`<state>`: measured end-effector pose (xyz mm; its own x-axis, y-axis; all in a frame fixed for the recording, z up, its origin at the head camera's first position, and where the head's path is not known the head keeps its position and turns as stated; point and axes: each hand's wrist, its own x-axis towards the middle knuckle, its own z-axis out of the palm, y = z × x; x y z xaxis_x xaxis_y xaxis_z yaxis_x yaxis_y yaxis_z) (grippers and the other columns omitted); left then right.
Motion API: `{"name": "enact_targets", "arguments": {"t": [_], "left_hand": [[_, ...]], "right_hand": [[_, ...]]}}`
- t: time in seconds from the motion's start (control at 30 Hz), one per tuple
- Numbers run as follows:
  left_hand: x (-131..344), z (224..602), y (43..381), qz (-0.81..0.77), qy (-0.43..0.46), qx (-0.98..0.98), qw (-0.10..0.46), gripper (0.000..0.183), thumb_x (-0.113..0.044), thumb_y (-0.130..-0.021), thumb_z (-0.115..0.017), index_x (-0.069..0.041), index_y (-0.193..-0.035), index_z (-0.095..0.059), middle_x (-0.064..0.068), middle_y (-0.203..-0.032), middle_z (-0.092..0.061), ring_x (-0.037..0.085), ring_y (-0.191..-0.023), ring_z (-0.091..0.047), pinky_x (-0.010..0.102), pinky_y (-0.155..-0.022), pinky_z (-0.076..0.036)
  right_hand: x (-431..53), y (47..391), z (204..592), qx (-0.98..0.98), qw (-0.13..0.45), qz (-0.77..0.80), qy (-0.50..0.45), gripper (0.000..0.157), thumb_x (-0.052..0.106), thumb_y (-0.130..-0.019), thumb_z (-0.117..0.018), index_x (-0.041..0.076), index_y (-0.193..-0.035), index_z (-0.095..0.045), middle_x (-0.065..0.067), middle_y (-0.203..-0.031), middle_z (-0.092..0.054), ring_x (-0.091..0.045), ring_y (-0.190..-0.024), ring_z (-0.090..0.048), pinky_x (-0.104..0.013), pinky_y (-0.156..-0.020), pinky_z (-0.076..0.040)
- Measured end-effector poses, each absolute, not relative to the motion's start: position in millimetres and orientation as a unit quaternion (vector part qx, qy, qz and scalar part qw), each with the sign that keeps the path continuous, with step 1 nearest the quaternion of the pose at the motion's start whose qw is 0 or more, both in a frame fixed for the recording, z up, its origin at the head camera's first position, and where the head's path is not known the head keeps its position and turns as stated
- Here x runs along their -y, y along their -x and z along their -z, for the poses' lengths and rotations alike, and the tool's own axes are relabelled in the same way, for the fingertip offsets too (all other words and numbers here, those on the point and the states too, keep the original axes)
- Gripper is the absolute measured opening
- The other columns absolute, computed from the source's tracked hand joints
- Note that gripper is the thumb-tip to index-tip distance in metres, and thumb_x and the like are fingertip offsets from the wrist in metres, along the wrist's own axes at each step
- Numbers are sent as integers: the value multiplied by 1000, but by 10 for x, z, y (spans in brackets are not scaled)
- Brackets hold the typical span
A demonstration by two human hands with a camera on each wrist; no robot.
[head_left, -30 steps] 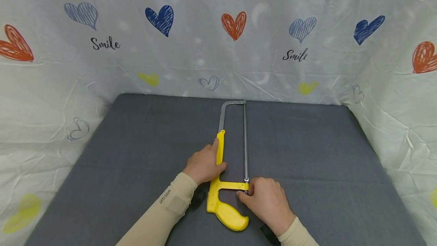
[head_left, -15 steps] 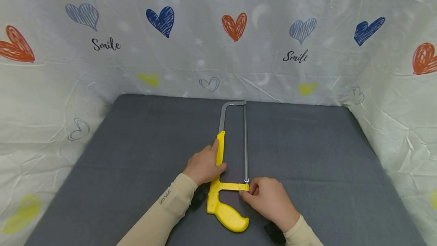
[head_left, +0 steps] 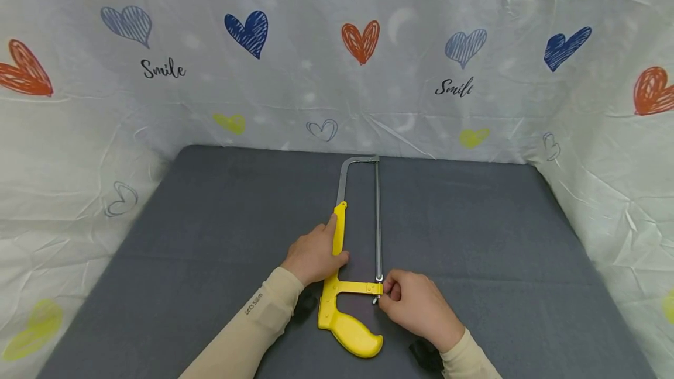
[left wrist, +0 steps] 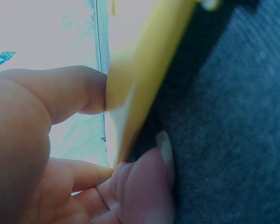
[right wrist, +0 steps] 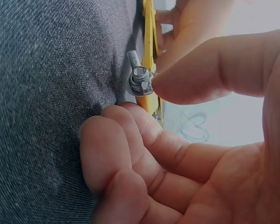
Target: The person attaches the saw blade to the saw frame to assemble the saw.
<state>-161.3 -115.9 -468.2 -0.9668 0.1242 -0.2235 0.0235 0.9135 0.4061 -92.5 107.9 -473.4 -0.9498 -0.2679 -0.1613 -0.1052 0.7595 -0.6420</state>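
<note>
A hacksaw (head_left: 357, 335) with a yellow handle and grey metal front frame lies on the dark grey cloth, its handle toward me. My left hand (head_left: 313, 255) grips the yellow spine of the frame; the left wrist view shows yellow metal (left wrist: 140, 79) between thumb and fingers. At the near end of the thin silver blade (head_left: 378, 221) sits a metal wing nut (right wrist: 140, 83) on a threaded stud. My right hand (head_left: 417, 307) is curled at this wing nut, thumb tip against its side and index fingertip just beneath.
Grey cloth (head_left: 484, 233) covers the table. Behind it and at both sides hangs a pale curtain (head_left: 295, 81) printed with hearts and "Smile". Dark wrist straps (head_left: 425, 355) show beneath the sleeves.
My right thumb and fingers shift about the wing nut, drawing slightly right so that the nut comes into sight. My left hand and the hacksaw stay nearly in place.
</note>
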Motion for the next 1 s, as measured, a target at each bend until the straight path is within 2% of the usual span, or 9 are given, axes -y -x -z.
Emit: {"name": "enact_targets", "arguments": {"t": [0.3, 0.67, 1.0], "left_hand": [[1172, 4695, 1610, -210, -36, -969, 126, 90, -42, -90, -68, -13, -162, -22, 17, -139, -57, 24, -80, -60, 42, -79, -55], [1168, 4690, 1607, -210, -36, -969, 123, 90, -42, -90, -69, -12, -162, -23, 17, -140, -57, 25, -83, -61, 42, -81, -55], [1172, 4680, 1603, -214, -43, -969, 117, 90, -40, -89, -70, -11, -161, -25, 17, -136, -59, 23, -78, -60, 40, -75, -55]], "right_hand": [[-1072, 914, 4736, -931, 125, 326, 105, 8, 19, -81, -71, 22, -82, -63, 8, -63, -55, -10, -48, -46, -27, -46, -38], [-1073, 912, 4736, -930, 134, 326, 106, 8, 18, -83, -70, 21, -83, -63, 6, -63, -54, -10, -48, -46, -27, -46, -37], [-1076, 910, 4743, -926, 143, 331, 106, 6, 16, -82, -69, 19, -85, -65, 6, -63, -53, -11, -48, -45, -27, -45, -38]]}}
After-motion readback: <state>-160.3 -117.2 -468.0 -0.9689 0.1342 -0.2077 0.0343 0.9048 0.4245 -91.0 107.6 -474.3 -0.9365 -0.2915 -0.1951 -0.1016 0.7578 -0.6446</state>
